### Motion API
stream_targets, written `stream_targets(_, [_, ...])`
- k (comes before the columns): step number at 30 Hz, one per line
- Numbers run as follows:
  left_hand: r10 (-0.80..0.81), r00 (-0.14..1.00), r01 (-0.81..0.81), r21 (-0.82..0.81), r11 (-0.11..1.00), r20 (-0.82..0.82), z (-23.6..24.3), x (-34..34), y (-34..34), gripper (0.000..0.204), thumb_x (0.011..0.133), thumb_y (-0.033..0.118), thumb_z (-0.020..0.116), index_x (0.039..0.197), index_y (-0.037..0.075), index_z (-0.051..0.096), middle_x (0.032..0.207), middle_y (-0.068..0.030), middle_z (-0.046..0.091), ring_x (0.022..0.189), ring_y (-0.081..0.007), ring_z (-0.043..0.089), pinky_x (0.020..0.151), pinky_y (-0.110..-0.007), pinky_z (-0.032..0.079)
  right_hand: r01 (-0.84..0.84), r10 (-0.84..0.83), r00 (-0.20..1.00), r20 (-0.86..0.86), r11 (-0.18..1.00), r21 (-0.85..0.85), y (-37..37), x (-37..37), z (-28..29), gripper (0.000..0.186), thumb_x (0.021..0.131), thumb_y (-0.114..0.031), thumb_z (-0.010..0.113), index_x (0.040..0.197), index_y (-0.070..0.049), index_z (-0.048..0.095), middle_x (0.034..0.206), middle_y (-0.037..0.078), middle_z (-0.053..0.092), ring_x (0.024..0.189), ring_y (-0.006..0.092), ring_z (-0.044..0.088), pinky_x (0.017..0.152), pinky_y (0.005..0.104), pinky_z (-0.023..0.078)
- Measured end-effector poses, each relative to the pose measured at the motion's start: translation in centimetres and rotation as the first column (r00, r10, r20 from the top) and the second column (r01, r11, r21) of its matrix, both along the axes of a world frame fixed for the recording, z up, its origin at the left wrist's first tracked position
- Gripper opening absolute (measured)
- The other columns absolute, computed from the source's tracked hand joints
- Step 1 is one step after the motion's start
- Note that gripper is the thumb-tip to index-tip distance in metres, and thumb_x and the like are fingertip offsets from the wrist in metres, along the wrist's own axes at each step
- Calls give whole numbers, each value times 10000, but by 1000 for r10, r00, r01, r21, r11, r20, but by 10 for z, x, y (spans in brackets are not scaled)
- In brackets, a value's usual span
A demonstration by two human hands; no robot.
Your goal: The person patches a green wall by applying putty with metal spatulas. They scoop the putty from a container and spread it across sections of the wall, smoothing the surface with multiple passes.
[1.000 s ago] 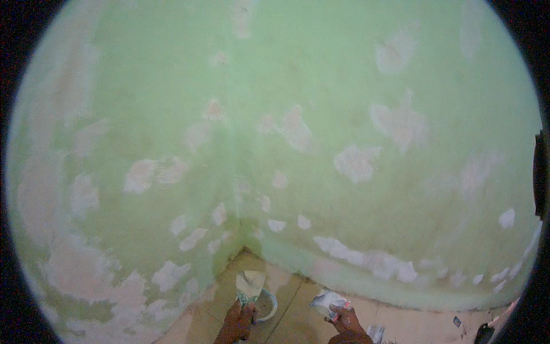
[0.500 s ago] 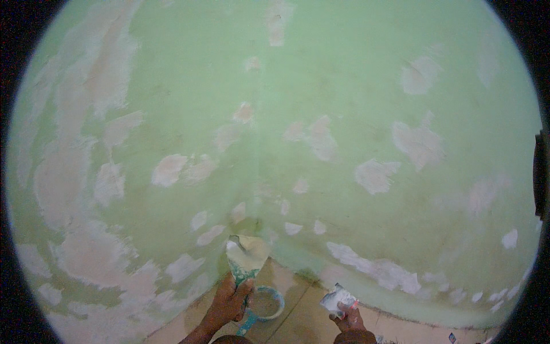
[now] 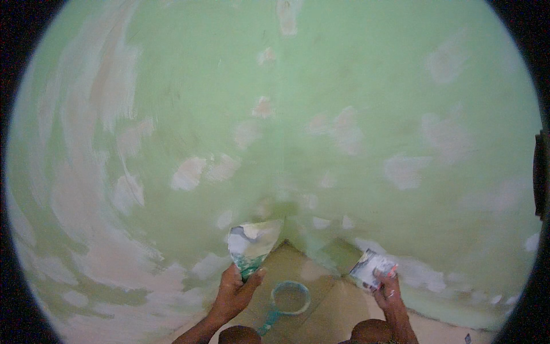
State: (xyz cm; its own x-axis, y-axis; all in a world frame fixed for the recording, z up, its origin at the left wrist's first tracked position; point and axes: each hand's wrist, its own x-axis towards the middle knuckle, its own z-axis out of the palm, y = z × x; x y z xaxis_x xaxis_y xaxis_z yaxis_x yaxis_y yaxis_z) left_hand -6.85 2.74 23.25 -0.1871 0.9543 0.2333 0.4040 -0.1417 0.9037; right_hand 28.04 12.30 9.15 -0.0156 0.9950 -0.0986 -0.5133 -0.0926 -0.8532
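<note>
My left hand (image 3: 238,292) is closed around the lower end of a wide putty knife (image 3: 252,247). Its broad blade points up, smeared with white and cream filler and green-stained near the grip. My right hand (image 3: 388,290) grips a smaller filling blade (image 3: 372,268) coated in white filler with a bit of red at one edge. This blade is at the foot of the right-hand wall; whether it touches is unclear. Both hands are before a green wall (image 3: 344,74) patched with pale filler, where two walls meet in a corner.
On the tiled floor (image 3: 326,307) between my hands lies a round, blue-rimmed thing with a blue handle (image 3: 308,298). Two brown rounded shapes, apparently my knees (image 3: 239,335), show at the lower edge. A dark object (image 3: 538,175) stands at the far right rim.
My right hand has moved up and right with its blade, nearer the foot of the wall. The left hand has moved slightly up with its putty knife. The view has shifted.
</note>
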Motion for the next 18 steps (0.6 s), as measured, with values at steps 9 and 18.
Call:
stream_targets(9, [-166, 971, 141, -148, 979, -174, 60, 8, -15, 288, 893, 182, 584, 1092, -9, 500, 827, -71, 588, 741, -136, 539, 671, -303, 454, -72, 72, 997, -5, 992, -106, -32, -14, 118, 280, 782, -64, 662, 1023, -33, 524, 891, 81, 621, 789, 197, 628, 652, 333, 524])
stream_targets(18, [175, 892, -99, 198, 975, -416, 189, 12, 19, 250, 937, 197, 483, 1085, -3, 459, 786, -80, 552, 659, -152, 515, 610, -312, 435, -30, -36, 980, -197, 946, -324, -47, 0, 45, 187, 787, -9, 621, 964, -54, 582, 788, 39, 595, 755, 169, 594, 648, 309, 494])
